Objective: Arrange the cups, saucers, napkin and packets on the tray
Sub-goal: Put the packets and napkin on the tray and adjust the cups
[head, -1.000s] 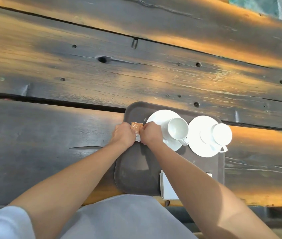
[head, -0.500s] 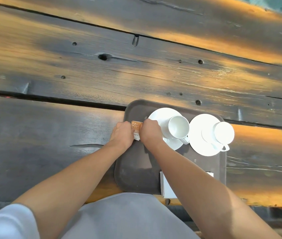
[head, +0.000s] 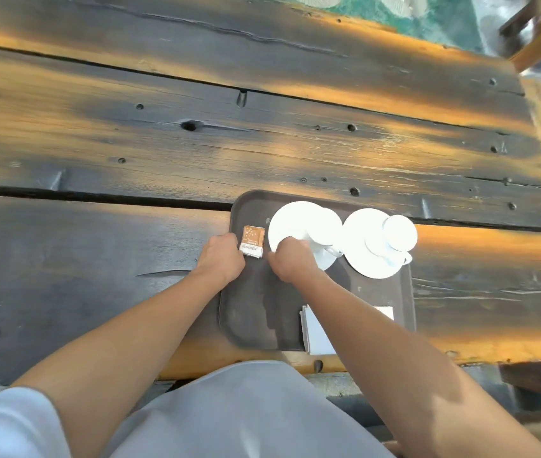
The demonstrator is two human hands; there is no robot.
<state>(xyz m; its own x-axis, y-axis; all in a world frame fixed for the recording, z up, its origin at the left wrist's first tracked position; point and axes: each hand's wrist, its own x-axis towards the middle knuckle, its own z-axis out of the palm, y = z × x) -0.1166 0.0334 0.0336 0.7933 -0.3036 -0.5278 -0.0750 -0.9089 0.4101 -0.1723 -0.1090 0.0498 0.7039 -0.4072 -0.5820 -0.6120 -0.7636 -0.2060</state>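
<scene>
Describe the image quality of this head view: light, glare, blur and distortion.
Head view: the white cups and saucers are blown out, their edges lost; warm orange light streaks the dark wooden table; the arms shade the tray; wide-angle distortion bends the plank lines; the packet print is too soft to read.

Single view only, from the camera on my head; it looks forward and steeply down, near top-down, over my chest and both forearms; wide-angle, so the table (head: 196,143) planks bow toward the edges; close range, my left hand (head: 221,261) and right hand (head: 292,261) sit just below frame centre at arm's reach, over the tray (head: 255,312); the table's near edge lies low in frame, its far edge near the top; floor shows top right; no second view to share any part of the scene.
</scene>
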